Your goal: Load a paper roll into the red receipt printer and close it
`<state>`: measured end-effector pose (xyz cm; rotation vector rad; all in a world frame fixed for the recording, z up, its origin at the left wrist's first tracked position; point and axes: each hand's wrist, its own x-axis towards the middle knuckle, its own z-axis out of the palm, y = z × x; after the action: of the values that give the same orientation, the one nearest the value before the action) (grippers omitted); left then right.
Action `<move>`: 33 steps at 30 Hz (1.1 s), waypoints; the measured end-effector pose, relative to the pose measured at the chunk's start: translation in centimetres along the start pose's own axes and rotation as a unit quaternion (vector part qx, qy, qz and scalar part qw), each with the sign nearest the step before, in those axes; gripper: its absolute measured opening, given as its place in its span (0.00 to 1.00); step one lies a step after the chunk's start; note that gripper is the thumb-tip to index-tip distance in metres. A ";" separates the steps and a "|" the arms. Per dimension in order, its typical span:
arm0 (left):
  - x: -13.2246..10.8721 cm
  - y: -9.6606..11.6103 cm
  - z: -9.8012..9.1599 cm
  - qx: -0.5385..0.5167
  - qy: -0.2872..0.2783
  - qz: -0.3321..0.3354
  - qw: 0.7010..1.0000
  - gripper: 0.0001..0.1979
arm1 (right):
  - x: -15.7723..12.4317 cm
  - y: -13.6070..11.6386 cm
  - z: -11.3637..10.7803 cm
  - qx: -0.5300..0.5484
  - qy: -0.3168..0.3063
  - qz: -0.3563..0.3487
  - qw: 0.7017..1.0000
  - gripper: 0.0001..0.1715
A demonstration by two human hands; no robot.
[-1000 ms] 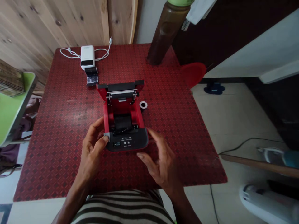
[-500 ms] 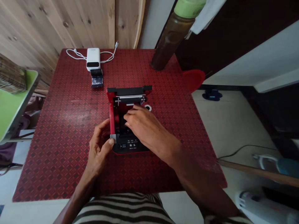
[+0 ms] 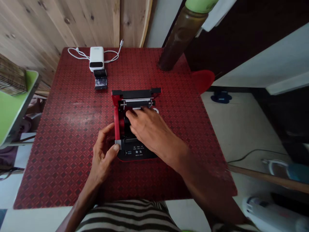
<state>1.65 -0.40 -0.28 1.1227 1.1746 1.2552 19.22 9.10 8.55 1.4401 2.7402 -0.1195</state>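
A red and black label printer point(image 3: 137, 157) stands on the table with its lid point(image 3: 136, 94) raised. My left hand point(image 3: 102, 154) grips its left side, the thumb on the grey front corner and the fingers along the red wall. Inside the bay, under the raised lid, my right hand point(image 3: 147, 125) is closed with fingers curled. Whatever those fingers pinch or press is hidden by the hand. A white ring point(image 3: 156, 110) peeks out beyond the right hand, mostly covered.
Toward the back left lie a white power bank point(image 3: 97, 59) with a white cable point(image 3: 112, 59) and a small black case point(image 3: 100, 79). A tall brown bottle point(image 3: 180, 38) with a green cap rises at the back right. The red patterned table point(image 3: 72, 154) carries everything.
My right hand has shifted slightly up and deeper toward the lid, covering more of the white ring. My left hand keeps its hold on the printer. The view has moved a little.
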 end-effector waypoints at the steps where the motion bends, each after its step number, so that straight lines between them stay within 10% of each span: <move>1: 0.0 0.0 0.0 0.000 0.000 0.002 1.000 0.29 | -0.2 -0.1 -0.2 -0.005 0.002 0.006 1.000 0.19; 7: 0.0 -0.1 0.0 0.000 0.002 0.002 1.000 0.29 | -1.2 -1.0 -0.9 -0.019 0.007 0.014 1.000 0.19; 13: 0.0 0.1 -0.1 0.011 0.009 -0.001 1.000 0.29 | -4.8 0.6 -1.8 0.062 0.193 0.009 0.979 0.12; 18: 0.0 -0.2 -0.1 0.016 0.008 0.007 1.000 0.29 | -10.7 4.4 0.1 0.321 0.295 0.139 0.889 0.30; 25: 0.1 -0.8 -0.2 0.032 0.025 0.023 0.999 0.28 | -14.3 4.7 9.3 0.518 0.265 0.299 0.756 0.18; 33: 0.2 -1.1 -0.2 0.048 0.034 0.024 0.998 0.29 | -13.8 3.2 11.2 0.493 0.215 0.277 0.796 0.15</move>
<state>1.51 -0.23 -1.43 1.1935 1.2765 1.2935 29.67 -1.40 -1.73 2.7164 2.4055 -1.5475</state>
